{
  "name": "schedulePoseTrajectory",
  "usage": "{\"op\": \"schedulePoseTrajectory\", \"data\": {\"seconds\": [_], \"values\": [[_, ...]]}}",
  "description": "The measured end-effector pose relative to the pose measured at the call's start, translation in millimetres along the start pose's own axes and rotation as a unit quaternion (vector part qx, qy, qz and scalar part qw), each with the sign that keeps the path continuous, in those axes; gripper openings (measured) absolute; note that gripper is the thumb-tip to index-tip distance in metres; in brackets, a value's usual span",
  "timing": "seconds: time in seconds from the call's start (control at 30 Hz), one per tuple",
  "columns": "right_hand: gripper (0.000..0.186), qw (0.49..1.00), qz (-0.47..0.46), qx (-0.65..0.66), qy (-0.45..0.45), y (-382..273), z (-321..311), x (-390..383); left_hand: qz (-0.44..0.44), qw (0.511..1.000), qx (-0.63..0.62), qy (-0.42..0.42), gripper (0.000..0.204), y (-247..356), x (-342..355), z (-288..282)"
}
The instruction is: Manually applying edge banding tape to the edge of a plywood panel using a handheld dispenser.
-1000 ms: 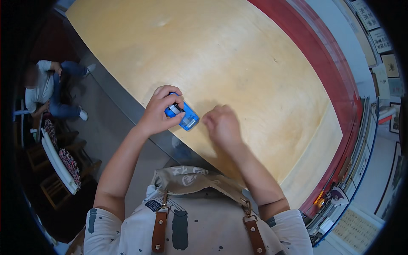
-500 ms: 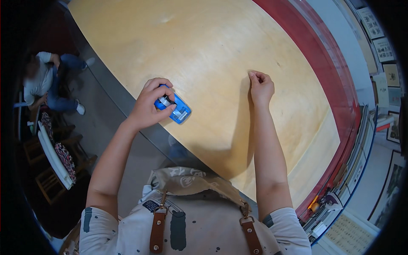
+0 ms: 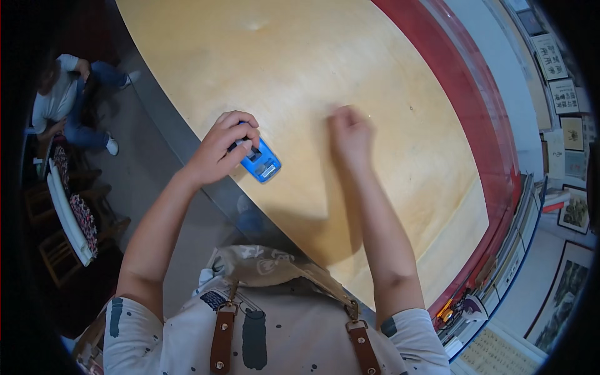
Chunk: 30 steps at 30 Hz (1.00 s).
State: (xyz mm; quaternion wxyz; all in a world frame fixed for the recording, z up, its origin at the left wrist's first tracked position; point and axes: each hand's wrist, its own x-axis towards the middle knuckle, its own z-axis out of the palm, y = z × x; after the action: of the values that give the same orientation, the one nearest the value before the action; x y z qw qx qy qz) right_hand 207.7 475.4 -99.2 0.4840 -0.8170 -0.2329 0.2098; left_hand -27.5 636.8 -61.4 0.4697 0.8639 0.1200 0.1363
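Note:
A blue tape dispenser (image 3: 267, 164) with a clear and dark middle sits at the left edge of the pale wooden table top (image 3: 300, 69). Gripping its far end, my left hand (image 3: 228, 140) has its fingers curled over the top and the thumb along the near side. To the right, over the middle of the table, my right hand (image 3: 351, 134) is closed and blurred by motion. Whatever its fingertips may pinch is hidden or too small to make out.
A red border (image 3: 465, 100) runs along the table's right side. At the far left a person (image 3: 69, 100) sits near wooden chairs (image 3: 59, 256). Framed pictures (image 3: 565, 287) and stacked boards (image 3: 500, 275) stand at the right. A grey floor (image 3: 181, 231) shows at the left.
My right hand has moved left, closer to the blue tape dispenser, and now blurs. My left hand keeps its grip at nearly the same spot. The view has shifted slightly.

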Motion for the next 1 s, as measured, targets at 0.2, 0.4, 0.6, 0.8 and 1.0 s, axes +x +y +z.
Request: {"op": "schedulePoseTrajectory", "data": {"seconds": [0.2, 0.4, 0.6, 0.8, 1.0], "values": [[0.014, 0.953, -0.063, -0.056, -0.290, -58.7, 30.1, -78.4, 0.005, 1.000, 0.010, -0.004, 0.013, -0.4, -2.8, -1.3], [0.015, 0.959, -0.064, -0.050, -0.270, -60.0, 27.6, -85.2, 0.020, 0.999, 0.030, 0.004, 0.011, 2.0, -1.2, 0.5], [0.011, 0.939, 0.138, 0.134, -0.286, -35.2, 19.2, -105.9, 0.018, 0.999, 0.040, 0.013, 0.016, -1.0, -1.0, 3.0], [0.008, 0.918, -0.219, -0.303, -0.134, -37.5, 18.2, -84.9, 0.013, 0.999, 0.036, 0.024, 0.022, -6.0, -3.6, 4.0], [0.016, 0.999, 0.031, 0.025, 0.002, -8.7, 2.6, 74.6, 0.010, 0.999, 0.032, 0.028, 0.022, -5.6, -2.3, 5.5]]}}
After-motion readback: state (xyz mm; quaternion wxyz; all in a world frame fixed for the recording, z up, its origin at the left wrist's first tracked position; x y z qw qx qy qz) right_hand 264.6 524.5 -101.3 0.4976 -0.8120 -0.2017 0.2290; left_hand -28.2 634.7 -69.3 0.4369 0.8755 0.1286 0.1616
